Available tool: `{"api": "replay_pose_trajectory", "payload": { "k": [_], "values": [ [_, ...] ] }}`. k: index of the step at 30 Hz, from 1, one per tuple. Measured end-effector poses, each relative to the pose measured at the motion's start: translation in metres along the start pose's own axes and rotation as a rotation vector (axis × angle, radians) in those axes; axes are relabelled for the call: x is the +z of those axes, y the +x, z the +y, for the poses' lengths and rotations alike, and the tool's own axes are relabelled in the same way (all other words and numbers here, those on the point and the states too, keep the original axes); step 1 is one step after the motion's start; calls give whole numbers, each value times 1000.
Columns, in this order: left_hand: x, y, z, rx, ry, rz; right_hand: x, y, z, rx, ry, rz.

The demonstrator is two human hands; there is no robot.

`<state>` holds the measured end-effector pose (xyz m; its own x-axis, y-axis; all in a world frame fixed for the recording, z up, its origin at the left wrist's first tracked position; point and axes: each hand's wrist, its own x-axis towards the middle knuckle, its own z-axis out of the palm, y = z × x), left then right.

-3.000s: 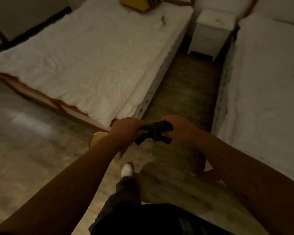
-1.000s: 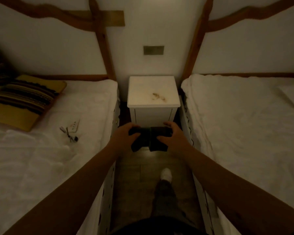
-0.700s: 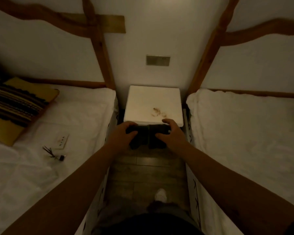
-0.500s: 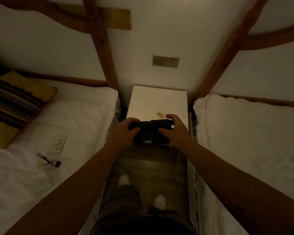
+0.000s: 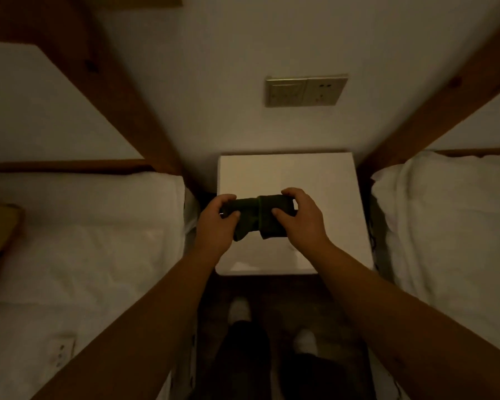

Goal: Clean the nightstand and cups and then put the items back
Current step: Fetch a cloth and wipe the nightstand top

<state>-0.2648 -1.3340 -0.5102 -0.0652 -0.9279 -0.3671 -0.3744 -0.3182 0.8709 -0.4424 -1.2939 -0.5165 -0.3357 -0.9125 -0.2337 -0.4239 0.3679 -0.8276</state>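
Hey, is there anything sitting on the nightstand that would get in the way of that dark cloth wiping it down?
Nothing visible does. Both the left hand and right hand hold the dark cloth just over the nightstand, and the white top that shows carries no objects. The patch under the cloth and hands is hidden.

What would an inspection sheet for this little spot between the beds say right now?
Surface: white nightstand, its top bare where visible; the part under the hands is hidden.
Job's things: dark folded cloth held over the nightstand; cups not seen.
Clutter: white power strip lying on the left bed.
Grips: left hand and right hand each hold one end of the cloth.
Cables: nothing clearly seen; too dim beside the nightstand.
Surroundings: right bed, wooden beams, wall socket plate, wooden floor and the person's feet below.
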Motion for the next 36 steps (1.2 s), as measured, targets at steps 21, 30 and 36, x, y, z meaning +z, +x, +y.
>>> {"api": "replay_pose_trajectory", "payload": {
  "k": [21, 30, 36],
  "values": [
    [67, 126, -196, 269, 977, -31, 123, 174, 136, -577, -939, -372],
    [67, 89, -213, 270, 938, -43, 132, 157, 143, -631, -926, -304],
    [66, 81, -207, 310, 787, -12, 126, 104, 158, -661, -934, -330]
  ]
}}
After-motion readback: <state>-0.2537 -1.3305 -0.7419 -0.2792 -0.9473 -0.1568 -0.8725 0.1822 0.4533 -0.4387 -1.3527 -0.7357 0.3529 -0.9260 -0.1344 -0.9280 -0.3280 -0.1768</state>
